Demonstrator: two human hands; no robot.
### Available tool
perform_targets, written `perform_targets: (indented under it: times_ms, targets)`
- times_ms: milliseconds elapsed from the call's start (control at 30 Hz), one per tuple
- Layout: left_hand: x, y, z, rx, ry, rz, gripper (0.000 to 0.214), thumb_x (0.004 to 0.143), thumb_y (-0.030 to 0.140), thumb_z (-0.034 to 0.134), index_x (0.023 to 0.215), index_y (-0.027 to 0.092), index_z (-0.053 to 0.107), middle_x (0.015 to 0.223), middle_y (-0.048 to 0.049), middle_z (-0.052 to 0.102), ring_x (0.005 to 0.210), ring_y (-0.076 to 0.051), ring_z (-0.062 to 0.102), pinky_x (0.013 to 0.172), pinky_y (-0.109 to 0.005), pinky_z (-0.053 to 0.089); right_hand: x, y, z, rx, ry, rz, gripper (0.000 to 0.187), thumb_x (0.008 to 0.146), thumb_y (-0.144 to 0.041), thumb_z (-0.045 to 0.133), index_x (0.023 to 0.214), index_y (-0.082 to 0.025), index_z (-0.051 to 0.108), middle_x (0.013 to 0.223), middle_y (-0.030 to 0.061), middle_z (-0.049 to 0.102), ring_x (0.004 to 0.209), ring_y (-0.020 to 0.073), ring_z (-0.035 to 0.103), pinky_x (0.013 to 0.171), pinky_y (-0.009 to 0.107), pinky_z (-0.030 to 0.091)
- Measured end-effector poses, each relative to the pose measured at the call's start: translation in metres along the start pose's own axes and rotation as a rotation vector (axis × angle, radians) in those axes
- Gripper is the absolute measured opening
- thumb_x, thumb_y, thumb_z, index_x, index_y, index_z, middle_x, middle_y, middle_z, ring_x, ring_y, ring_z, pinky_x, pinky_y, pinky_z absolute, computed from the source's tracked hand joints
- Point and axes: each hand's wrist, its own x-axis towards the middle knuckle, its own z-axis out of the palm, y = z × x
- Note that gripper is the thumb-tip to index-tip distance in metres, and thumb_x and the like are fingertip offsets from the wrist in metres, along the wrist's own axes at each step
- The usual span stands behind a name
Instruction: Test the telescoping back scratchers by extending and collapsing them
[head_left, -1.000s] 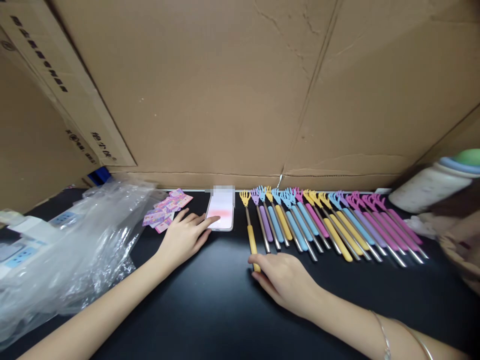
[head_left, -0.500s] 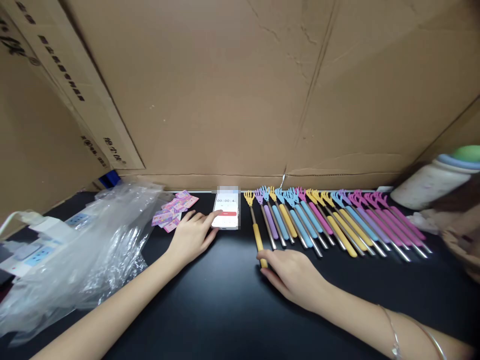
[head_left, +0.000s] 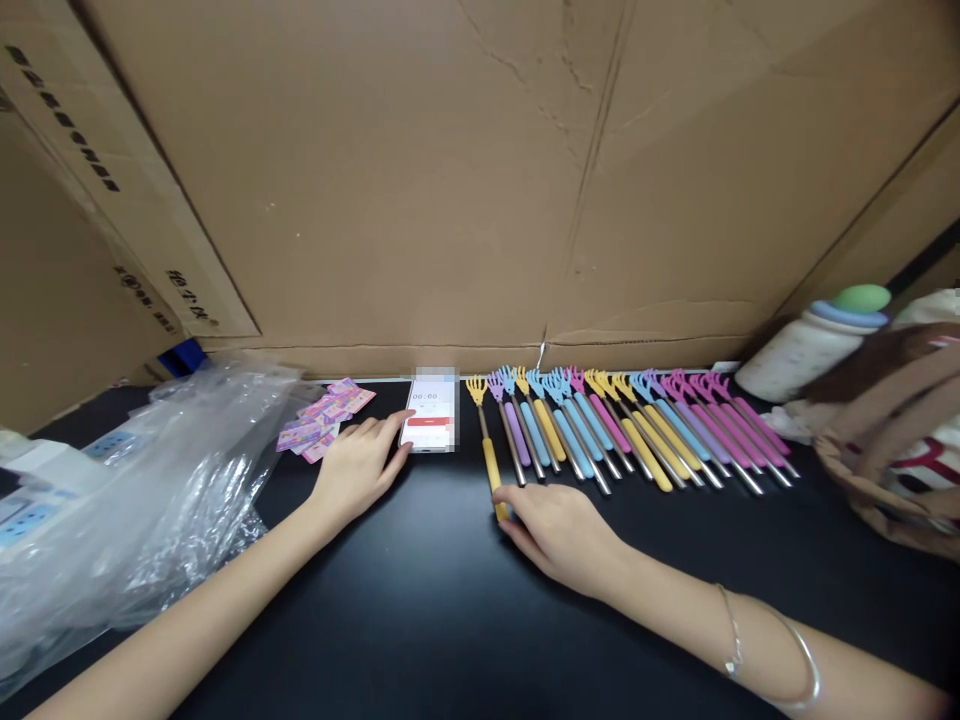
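My left hand (head_left: 355, 460) lies on the black table with its fingers apart. Its index fingertip and thumb are at the left edge of a phone (head_left: 429, 436), which shows a timer and a red button. Between thumb and fingers, my right hand (head_left: 564, 530) holds the lower end of a yellow back scratcher (head_left: 490, 460). That scratcher lies at the left end of a row, its claw pointing away from me. Several more back scratchers (head_left: 600, 432), with blue, purple, yellow and pink grips and metal rods, lie slanted to its right.
Small pink and purple printed cards (head_left: 322, 415) lie in a pile left of the phone. Clear plastic bags (head_left: 172, 480) cover part of a power strip (head_left: 30, 520). A bottle (head_left: 810, 345) and a brown bag (head_left: 862, 470) are at right. Cardboard walls (head_left: 420, 200) stand behind.
The view has turned to the right, so everything appears further left. My left index finger has drawn back from the red button to the phone's edge. My right hand keeps its hold.
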Motion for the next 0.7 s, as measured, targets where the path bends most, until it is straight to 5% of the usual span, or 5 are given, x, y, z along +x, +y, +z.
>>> perform_targets:
  times_ms: [267,467,600,700]
  targets:
    - [0.001,0.000,0.001,-0.018,-0.004,-0.075,0.035,0.089,0.036,0.033,0.119,0.022,0.044,0.096,-0.0050,0.064,0.087,-0.020,0.060,0.065,-0.029,0.046,0.000,0.002,-0.004,-0.078,0.118,-0.094,0.016,0.087,-0.022,0.039,0.093,-0.018,0.053,0.076,0.0005,0.062,0.067,0.0113,0.056,0.058,0.023,0.031]
    - [0.002,-0.002,-0.007,-0.023,0.086,-0.055,0.028,0.087,0.030,0.037,0.110,0.022,0.052,0.106,-0.0043,0.062,0.100,-0.021,0.056,0.076,-0.031,0.045,0.007,0.019,-0.015,-0.187,0.249,-0.157,0.021,0.087,-0.019,0.036,0.085,-0.016,0.056,0.071,0.0026,0.059,0.069,0.0123,0.051,0.057,0.023,0.030]
    - [-0.003,0.014,-0.023,-0.069,0.179,0.124,0.025,0.086,0.023,0.039,0.104,0.022,0.056,0.096,-0.0031,0.065,0.089,-0.019,0.059,0.071,-0.029,0.045,0.012,0.032,-0.019,-0.207,0.284,-0.090,0.021,0.087,-0.019,0.037,0.088,-0.015,0.058,0.077,0.0051,0.060,0.076,0.0142,0.050,0.061,0.024,0.034]
    - [-0.010,0.038,-0.034,-0.145,0.133,0.317,0.027,0.085,0.019,0.039,0.107,0.022,0.055,0.103,-0.0024,0.064,0.093,-0.016,0.058,0.077,-0.029,0.045,0.015,0.039,-0.016,-0.203,0.245,-0.049,0.023,0.088,-0.021,0.038,0.098,-0.015,0.058,0.092,0.0075,0.061,0.093,0.0178,0.050,0.075,0.028,0.039]
